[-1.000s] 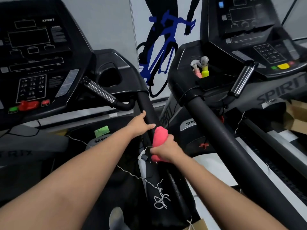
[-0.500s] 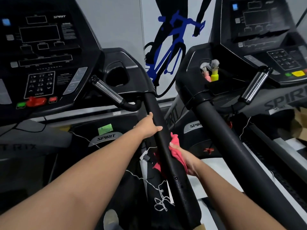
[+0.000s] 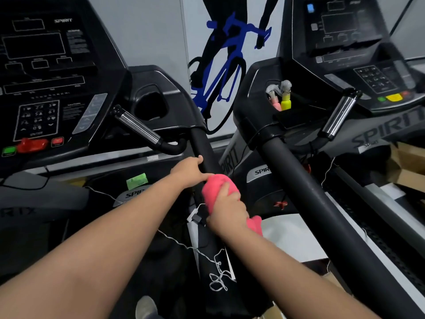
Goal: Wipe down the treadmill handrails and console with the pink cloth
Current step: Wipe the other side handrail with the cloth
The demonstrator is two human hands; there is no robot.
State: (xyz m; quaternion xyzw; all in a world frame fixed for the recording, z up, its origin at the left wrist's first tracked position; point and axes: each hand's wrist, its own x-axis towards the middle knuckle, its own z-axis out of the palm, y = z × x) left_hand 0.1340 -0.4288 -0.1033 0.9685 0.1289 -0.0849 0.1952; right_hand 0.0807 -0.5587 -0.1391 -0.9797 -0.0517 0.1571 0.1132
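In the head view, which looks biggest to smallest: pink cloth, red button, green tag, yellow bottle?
1. pink cloth
2. red button
3. green tag and yellow bottle: look alike, and the bottle is farther away, so unranked.

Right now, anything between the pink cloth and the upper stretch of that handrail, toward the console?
Yes: the left hand grips the handrail directly above the pink cloth, touching it. Past that hand the rail looks bare up to the console.
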